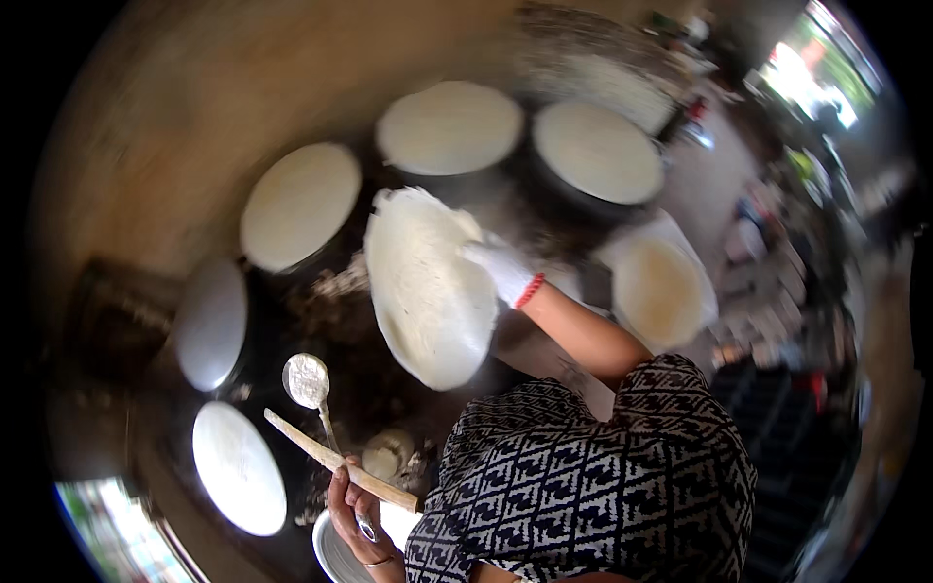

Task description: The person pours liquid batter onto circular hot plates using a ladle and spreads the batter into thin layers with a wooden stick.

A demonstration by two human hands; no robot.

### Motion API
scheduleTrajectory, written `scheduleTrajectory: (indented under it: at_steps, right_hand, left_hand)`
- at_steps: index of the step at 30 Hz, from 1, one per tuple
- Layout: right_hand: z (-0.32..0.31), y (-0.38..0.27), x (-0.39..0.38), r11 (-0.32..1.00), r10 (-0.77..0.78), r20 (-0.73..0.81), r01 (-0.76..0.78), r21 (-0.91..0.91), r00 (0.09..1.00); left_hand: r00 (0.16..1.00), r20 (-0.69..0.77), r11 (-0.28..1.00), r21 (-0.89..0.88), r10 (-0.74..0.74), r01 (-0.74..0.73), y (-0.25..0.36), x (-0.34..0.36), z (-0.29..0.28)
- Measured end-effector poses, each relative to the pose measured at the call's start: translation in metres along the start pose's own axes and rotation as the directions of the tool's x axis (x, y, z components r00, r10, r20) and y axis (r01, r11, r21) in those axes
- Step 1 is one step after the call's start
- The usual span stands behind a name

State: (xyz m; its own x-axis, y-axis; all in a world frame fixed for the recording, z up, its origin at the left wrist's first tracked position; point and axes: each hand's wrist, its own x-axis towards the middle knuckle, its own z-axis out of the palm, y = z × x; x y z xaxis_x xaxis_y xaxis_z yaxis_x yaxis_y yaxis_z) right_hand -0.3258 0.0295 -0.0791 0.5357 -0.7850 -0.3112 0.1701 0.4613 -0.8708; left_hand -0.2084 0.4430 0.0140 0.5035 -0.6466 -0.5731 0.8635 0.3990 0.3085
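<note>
My right hand [501, 269], in a white glove with a red band at the wrist, is closed on the edge of a large, thin, pale pancake [428, 291]. The pancake hangs in front of me, its far edge ragged. Lower down, my left hand [352, 515] grips a flat wooden stick [330, 457] together with a ladle [309, 381]. White batter or flour coats the ladle's bowl. Beneath that hand stands a metal basin [335, 554], partly hidden by my hand and patterned clothing.
Round griddles curve around me, several coated pale: far left [301, 206], far middle [449, 128], far right [598, 153]. A bare grey one [211, 324] and a white one [239, 468] stand at left. To the right, a round browned pancake [659, 290] lies on a white sheet.
</note>
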Motion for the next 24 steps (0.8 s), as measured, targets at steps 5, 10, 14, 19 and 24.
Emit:
scheduleTrajectory:
  at_steps: [5,10,14,19,24]
  right_hand:
    - [-0.273,-0.025,-0.198,0.973,-0.042,-0.306,-0.031,-0.23,0.951]
    - [-0.437,-0.1,-0.293,0.738,-0.396,-0.515,-0.071,-0.672,0.761]
    - [-0.451,-0.115,-0.249,0.257,-0.82,-0.249,-0.057,-0.965,0.516]
    - [-0.466,-0.052,-0.206,0.277,-0.634,-0.414,-0.308,-0.91,0.653]
    - [-0.484,0.077,-0.173,0.155,-0.497,-0.456,-0.442,-0.883,0.738]
  left_hand:
    - [0.962,0.104,0.965,0.104,-0.251,0.241,-0.047,-0.048,0.032]
    - [0.945,0.062,0.897,0.34,-0.322,0.283,-0.104,-0.025,0.053]
    - [0.865,0.197,0.867,0.305,-0.462,0.394,-0.14,-0.007,0.062]
    - [0.938,0.114,0.92,0.265,-0.328,0.289,-0.197,-0.017,0.11]
    - [0.974,-0.063,0.929,0.29,-0.22,0.229,-0.234,-0.012,0.138]
